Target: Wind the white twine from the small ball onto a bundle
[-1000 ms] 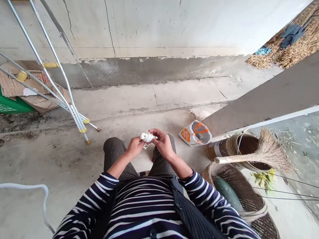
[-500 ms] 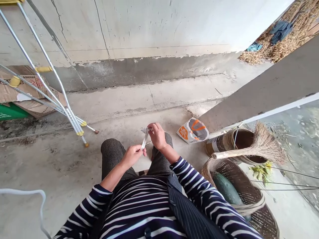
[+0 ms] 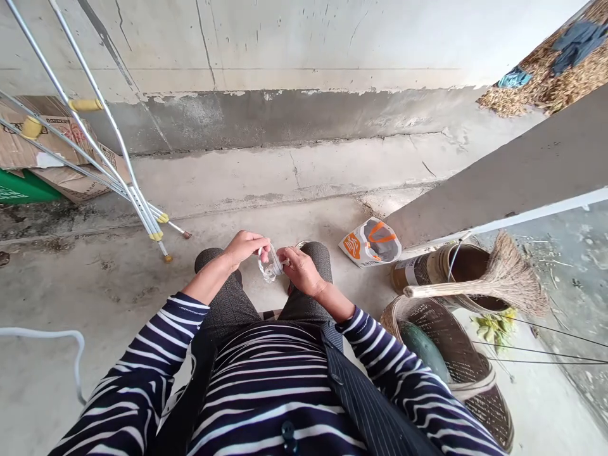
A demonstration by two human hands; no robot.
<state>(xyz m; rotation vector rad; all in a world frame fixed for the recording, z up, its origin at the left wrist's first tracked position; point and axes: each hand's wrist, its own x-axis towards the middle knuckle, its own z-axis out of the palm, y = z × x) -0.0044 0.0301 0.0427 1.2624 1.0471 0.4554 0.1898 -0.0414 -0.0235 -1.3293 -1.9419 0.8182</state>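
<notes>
Above my knees, both hands work on a white cord [image 3: 270,272], part of it wrapped into a small coil and part hanging in a loop. My left hand [image 3: 243,247] pinches the upper end of the loop between thumb and fingers. On the other side, my right hand [image 3: 304,271] closes around the coiled part. Its fingers hide some of the coil, and I cannot make out whether the cord is wound on something.
Crutches [image 3: 118,164] lean at the left beside cardboard boxes [image 3: 47,136]. A white hose-like line [image 3: 42,332] lies on the floor. To the right are an orange-and-white bag [image 3: 354,246], a bucket [image 3: 434,266] with a broom [image 3: 508,278] across it, and a basket [image 3: 494,405] holding a watermelon [image 3: 422,348].
My left hand has moved up from below the cord to its upper left, drawing a loop. My right hand has shifted slightly lower with the coil. The view has tilted slightly.
</notes>
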